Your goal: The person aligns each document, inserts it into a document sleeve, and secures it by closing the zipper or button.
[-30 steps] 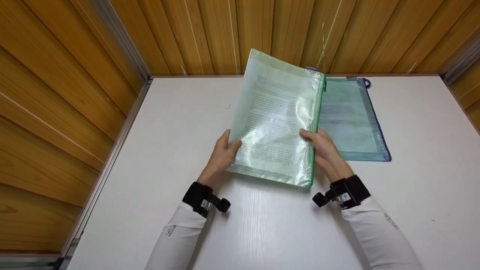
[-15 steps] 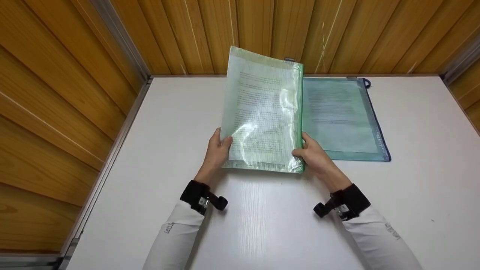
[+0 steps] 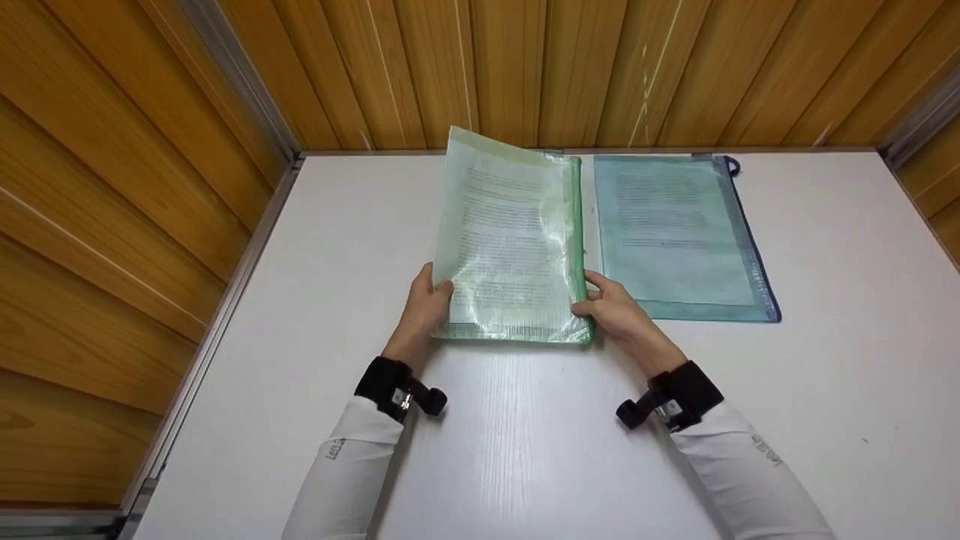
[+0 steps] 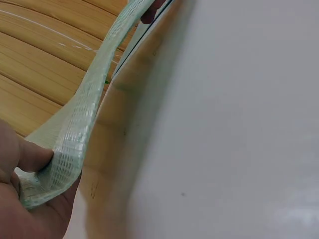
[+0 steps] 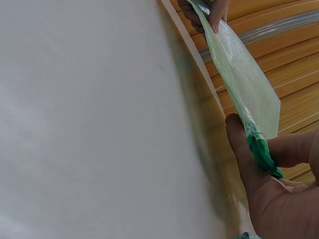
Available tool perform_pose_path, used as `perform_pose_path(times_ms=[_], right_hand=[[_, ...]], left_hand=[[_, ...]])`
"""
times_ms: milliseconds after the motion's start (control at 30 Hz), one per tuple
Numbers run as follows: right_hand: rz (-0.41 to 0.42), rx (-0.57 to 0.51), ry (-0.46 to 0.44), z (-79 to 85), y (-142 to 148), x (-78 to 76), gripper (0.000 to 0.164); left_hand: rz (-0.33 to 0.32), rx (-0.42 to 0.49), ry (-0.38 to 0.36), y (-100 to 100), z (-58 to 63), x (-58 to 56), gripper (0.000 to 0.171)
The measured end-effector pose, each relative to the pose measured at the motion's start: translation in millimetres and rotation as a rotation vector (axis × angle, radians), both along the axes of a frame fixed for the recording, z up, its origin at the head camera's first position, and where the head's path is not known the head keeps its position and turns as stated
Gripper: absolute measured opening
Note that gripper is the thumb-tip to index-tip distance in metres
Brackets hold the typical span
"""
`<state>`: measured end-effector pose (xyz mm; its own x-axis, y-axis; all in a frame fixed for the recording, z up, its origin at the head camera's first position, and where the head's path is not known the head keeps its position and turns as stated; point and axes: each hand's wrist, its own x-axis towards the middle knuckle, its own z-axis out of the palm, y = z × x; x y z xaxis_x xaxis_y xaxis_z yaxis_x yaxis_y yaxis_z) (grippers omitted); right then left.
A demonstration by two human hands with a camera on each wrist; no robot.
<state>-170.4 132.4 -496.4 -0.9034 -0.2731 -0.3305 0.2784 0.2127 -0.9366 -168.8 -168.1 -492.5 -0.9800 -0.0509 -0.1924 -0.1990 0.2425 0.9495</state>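
Observation:
A clear mesh zipper pouch (image 3: 510, 247) with a green zip edge and printed paper inside is held tilted above the table. My left hand (image 3: 426, 307) grips its lower left edge, thumb on the front; in the left wrist view the mesh (image 4: 70, 149) bends between thumb and fingers. At the lower right corner my right hand (image 3: 619, 311) pinches the green zip side, as the green corner (image 5: 262, 154) in the right wrist view also shows. Another pouch, blue-green with a dark blue zip (image 3: 675, 232), lies flat to the right with paper in it.
The white table (image 3: 517, 450) reaches back to a wood-panelled wall (image 3: 510, 67). More panelling (image 3: 97, 225) stands along the left side, with a metal rail (image 3: 225, 322) at the table's edge.
Both hands have carried the green-zip pouch left, and its top has lowered. Its right side is now apart from the blue-green pouch in view. My right hand has shifted down to the pouch's lower corner.

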Motion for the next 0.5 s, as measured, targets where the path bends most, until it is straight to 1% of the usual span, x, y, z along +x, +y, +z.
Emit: perform_pose_path(times_ms=[100, 267, 400, 500], right_hand=[[0.018, 0.027, 0.018, -1.6, -1.6, -2.9, 0.080], [0.032, 0.067, 0.036, -2.1, -3.9, -4.4, 0.077], [0.018, 0.044, 0.018, -2.7, -6.3, -4.0, 0.076], [0.002, 0.008, -0.003, -2.0, -8.2, -4.4, 0.077]], left_hand=[[0.012, 0.012, -0.054, -1.2, 1.0, -1.3, 0.053], [0.033, 0.018, -0.109, -4.5, 0.5, -2.3, 0.057], [0.060, 0.020, -0.131, -6.6, -1.8, -2.7, 0.055], [0.068, 0.006, -0.121, -9.1, -3.1, -4.1, 0.053]])
